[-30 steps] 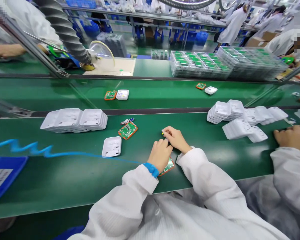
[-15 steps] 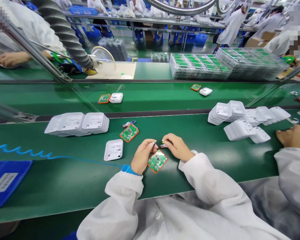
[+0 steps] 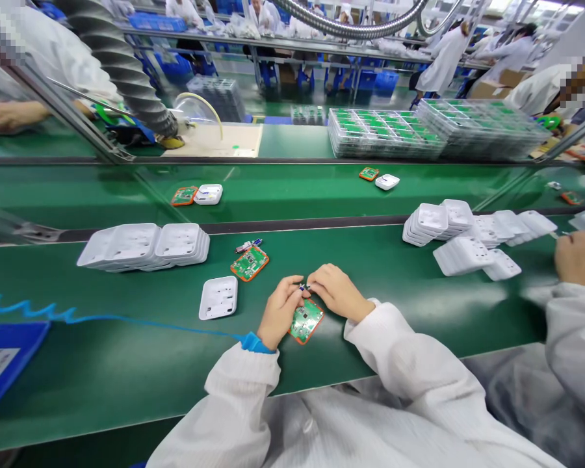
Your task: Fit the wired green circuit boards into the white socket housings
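In the head view, a small green circuit board in an orange frame (image 3: pixel 306 321) is seen flat on the green tabletop (image 3: pixel 127 351), just below both hands. A tiny blue-tipped component (image 3: pixel 303 286) is pinched between the fingertips of the left hand (image 3: pixel 283 309) and the right hand (image 3: pixel 337 291), directly above the board. The board is judged light, stiff and fragile, best gripped by its orange edges. A white plastic cover (image 3: pixel 218 298) lies nearby to the left.
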The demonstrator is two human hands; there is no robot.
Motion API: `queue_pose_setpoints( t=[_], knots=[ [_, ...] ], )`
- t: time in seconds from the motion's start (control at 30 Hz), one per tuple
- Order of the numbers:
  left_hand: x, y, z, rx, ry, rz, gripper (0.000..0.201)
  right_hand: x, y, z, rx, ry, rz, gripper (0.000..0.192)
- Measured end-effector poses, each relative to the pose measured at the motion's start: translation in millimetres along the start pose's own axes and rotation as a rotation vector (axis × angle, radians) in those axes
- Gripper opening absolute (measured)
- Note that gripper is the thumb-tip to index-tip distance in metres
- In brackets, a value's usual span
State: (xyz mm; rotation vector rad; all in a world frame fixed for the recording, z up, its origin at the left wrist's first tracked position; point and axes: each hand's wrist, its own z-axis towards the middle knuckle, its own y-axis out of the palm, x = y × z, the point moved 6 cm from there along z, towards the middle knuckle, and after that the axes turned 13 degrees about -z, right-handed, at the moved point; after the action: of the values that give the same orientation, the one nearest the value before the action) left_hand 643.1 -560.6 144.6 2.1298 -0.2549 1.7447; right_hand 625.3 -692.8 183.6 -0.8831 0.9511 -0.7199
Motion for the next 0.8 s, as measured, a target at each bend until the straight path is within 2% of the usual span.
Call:
queue_pose_setpoints(
  t=[0.13, 0.37, 0.6, 0.73, 0.8],
  knots=[
    [0, 3.7, -2, -0.041, -0.019, -0.061, 0.018, 2, -1, -2, -0.041, -0.012, -0.035, 0.024],
    [-2, 4.1, -2, -0.074, 0.0, 0.031, 0.016, -2, -3, -1, -0.072, -0.062, -0.07, 0.028],
    [2, 2.8, -6, -0.028, 0.06, 0.21, 0.011, -11, -1, -2, -0.072, -0.113, -0.137, 0.03],
    [7, 6.8, -5, -0.003, 0.149, 0.445, 0.009, -17, 9, 1, -0.078, -0.153, -0.265, 0.026],
    [13, 6.9, -4, 0.009, 0.178, 0.568, 0.012, -16, 10, 3, -0.078, -0.161, -0.256, 0.024]
  ],
)
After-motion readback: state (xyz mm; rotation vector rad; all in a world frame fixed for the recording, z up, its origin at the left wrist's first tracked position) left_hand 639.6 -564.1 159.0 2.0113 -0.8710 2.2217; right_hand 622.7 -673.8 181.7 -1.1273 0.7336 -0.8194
